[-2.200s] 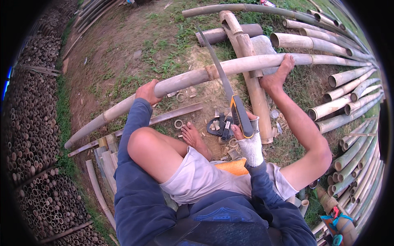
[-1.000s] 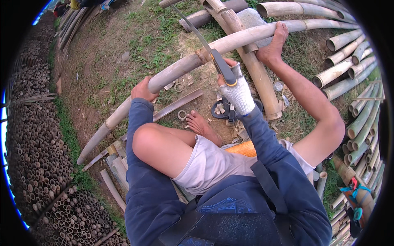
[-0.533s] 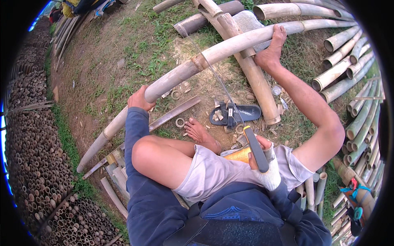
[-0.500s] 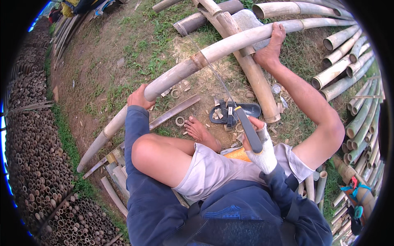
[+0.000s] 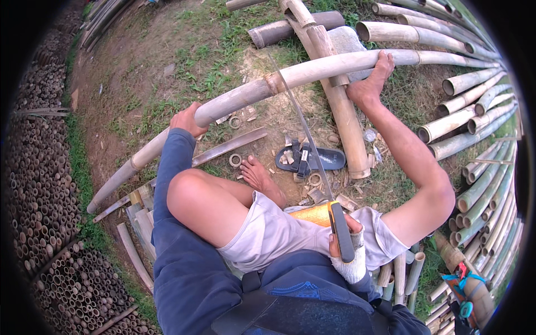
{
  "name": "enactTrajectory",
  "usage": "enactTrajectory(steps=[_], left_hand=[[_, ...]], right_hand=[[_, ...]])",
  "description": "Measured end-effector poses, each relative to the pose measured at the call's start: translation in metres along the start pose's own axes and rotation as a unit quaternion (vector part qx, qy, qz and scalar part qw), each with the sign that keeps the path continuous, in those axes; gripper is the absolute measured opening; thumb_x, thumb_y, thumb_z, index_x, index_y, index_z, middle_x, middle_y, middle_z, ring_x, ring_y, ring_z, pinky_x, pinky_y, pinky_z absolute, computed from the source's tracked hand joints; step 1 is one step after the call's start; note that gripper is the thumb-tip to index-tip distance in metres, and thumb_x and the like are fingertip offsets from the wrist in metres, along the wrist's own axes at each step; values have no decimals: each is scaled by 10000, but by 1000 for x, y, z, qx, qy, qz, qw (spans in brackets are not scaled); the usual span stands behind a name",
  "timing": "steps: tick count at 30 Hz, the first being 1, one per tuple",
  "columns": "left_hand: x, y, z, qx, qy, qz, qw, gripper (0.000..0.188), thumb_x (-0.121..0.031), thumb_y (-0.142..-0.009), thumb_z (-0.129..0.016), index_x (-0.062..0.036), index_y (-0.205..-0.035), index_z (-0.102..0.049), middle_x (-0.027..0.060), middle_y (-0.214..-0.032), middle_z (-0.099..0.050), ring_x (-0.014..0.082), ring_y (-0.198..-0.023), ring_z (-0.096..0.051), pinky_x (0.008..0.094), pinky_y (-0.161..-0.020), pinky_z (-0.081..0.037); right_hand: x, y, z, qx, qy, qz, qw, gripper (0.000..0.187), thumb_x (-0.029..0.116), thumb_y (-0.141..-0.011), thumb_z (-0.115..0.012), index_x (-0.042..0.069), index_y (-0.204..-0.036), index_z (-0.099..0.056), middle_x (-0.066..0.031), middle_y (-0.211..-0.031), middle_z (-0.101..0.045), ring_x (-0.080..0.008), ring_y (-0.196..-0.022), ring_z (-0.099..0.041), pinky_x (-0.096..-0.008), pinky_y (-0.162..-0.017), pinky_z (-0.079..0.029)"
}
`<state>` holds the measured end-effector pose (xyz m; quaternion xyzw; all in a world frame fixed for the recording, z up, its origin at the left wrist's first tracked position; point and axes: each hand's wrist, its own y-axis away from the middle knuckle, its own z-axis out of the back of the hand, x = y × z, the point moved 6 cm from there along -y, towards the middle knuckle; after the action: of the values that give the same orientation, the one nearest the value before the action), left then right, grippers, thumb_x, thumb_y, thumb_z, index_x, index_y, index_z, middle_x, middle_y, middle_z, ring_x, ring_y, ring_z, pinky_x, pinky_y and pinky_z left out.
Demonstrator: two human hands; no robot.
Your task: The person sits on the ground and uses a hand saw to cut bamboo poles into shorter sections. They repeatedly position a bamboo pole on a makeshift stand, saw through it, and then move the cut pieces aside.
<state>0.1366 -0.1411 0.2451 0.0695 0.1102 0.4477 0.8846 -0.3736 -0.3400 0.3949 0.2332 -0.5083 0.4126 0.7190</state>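
A long, pale bamboo pole [image 5: 240, 96] runs from the lower left up to the right across a bamboo support [image 5: 345, 125]. My left hand [image 5: 188, 118] is closed round the pole left of its middle. My right hand [image 5: 352, 245], in a white fingerless glove, grips the dark handle of a handsaw [image 5: 307, 131] close to my lap. The thin blade slants away and crosses the pole beside a brownish node ring; how deep it sits I cannot tell. My bare right foot [image 5: 371, 84] presses on the pole near the support.
A black sandal [image 5: 326, 158] lies among bamboo offcuts and rings on the ground. Several bamboo poles [image 5: 446, 131] are stacked at the right. Bundles of short bamboo pieces [image 5: 47, 190] stand along the left. A split bamboo strip [image 5: 229, 146] lies beside my other foot.
My right hand has drawn the saw back toward my body, so more blade shows on the near side of the pole. My left hand keeps its grip. The whole view has shifted slightly.
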Motion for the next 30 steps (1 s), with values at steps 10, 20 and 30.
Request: enactTrajectory(steps=[10,20,30], left_hand=[[-6,7,6,-18,-31,0,999,747,-439,-661,-945,-264,-1320,-640,121,-1111,-805,379,-1067,-765,502,-963,-585],[-4,5,2,-48,2,-32,998,678,-395,-687,-924,-244,-1289,-652,135,-1114,-798,365,-1057,-765,497,-944,-586],[-5,5,8,-34,-19,-28,999,740,-434,-670,-928,-241,-1327,-645,135,-1106,-803,392,-1052,-763,523,-950,-582]], right_hand=[[-98,-152,-81,-19,-126,4,992,571,-3,-939,-683,4,-1483,-510,-121,-1233,-671,-186,-1041,-668,-336,-955,-549],[-32,-51,-22,-31,-16,10,999,575,-7,-957,-615,-18,-1510,-460,-161,-1326,-621,-174,-1054,-628,-347,-926,-529],[-77,-144,-69,-32,-57,44,997,571,-45,-950,-645,29,-1496,-494,-146,-1288,-651,-200,-1031,-685,-328,-888,-570]])
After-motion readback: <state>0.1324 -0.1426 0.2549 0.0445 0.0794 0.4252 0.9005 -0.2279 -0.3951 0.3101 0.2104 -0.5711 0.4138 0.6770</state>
